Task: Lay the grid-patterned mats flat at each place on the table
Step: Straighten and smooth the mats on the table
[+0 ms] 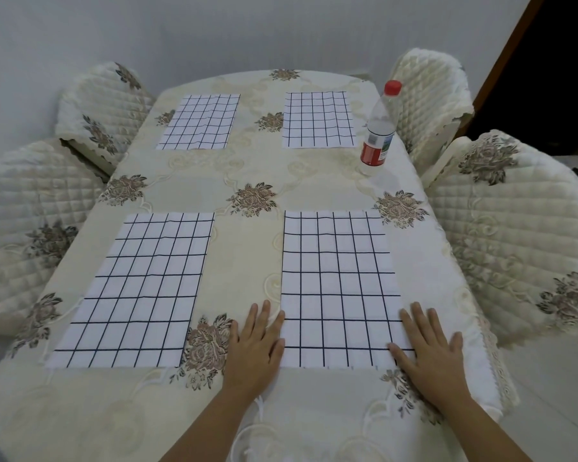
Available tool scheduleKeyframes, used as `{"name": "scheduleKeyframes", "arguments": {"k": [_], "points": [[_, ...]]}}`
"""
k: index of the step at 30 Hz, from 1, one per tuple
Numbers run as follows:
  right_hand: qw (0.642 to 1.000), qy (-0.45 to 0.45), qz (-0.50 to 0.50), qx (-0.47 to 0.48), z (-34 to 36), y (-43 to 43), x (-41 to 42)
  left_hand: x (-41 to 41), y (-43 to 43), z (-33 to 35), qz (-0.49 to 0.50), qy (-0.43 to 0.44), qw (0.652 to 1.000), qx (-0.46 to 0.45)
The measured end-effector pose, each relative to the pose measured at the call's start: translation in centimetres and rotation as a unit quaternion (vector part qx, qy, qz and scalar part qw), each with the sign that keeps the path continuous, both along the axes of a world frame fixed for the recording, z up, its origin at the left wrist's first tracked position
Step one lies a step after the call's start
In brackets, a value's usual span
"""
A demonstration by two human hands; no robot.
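Observation:
Several white mats with dark grid lines lie flat on the table (247,168), which has a cream floral cloth. The near right mat (339,281) is between my hands. My left hand (256,348) rests flat at its lower left corner, fingers spread, palm down, holding nothing. My right hand (429,351) presses flat on its lower right corner, fingers apart. The near left mat (137,291) lies flat with no hand on it. The far left mat (199,122) shows slight wrinkles. The far right mat (317,120) is smooth.
A clear water bottle (377,131) with a red cap and red label stands upright near the table's right edge, beside the far right mat. Quilted cream chairs flank the table: two on the left (30,221) and two on the right (514,228).

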State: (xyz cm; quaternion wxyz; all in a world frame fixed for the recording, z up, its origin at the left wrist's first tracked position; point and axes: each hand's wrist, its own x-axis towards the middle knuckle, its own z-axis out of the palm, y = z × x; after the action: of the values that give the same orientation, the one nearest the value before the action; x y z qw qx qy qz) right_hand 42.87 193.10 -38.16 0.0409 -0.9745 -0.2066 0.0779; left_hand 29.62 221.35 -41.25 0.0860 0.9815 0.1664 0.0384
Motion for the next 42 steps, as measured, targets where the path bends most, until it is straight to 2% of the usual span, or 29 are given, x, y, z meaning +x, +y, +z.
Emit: {"name": "scheduleKeyframes", "arguments": {"k": [16, 24, 42], "points": [[1.0, -0.001, -0.015, 0.001, -0.24, 0.19, 0.19, 0.06, -0.11, -0.18, 0.006, -0.008, 1.0, 0.015], [0.998, -0.015, -0.017, 0.053, -0.38, -0.1, -0.1, 0.02, -0.17, -0.14, 0.012, -0.002, 1.0, 0.014], [0.999, -0.012, -0.017, 0.037, -0.46, -0.16, 0.02, 0.08, -0.31, 0.12, 0.011, 0.002, 1.0, 0.026]]}}
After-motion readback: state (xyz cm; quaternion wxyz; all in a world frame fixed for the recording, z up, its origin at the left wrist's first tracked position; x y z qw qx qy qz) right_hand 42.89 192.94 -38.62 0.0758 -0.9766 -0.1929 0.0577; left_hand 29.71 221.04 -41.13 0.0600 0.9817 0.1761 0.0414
